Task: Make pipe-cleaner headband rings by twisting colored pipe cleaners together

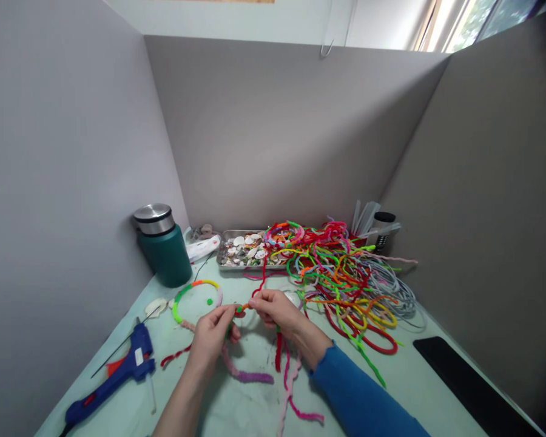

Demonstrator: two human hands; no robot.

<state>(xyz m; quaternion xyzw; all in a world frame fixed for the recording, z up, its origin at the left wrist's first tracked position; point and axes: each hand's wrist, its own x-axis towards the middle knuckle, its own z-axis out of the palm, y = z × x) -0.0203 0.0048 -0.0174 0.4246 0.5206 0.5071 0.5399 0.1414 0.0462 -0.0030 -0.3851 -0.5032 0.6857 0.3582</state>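
Note:
Close together over the middle of the table, both hands pinch a short orange-and-green stretch of pipe cleaner (245,308). My left hand (215,329) grips its green end, and the fingertips of my right hand (275,311) close on the orange end. A red pipe cleaner (263,273) rises behind the right fingers; where it joins is hidden. To the left lies a multicoloured pipe cleaner ring (177,301), with a small green piece (210,301) inside it. Below the hands, a pink-and-purple pipe cleaner (253,377) and a magenta one (307,416) rest on the table.
A blue glue gun (122,373) lies at the left, in front of a green bottle (167,255). At the back, a metal tray (225,267) holds shells and buttons. A tangled heap of pipe cleaners (337,267) covers the right. A black flat object (464,376) lies near the right edge.

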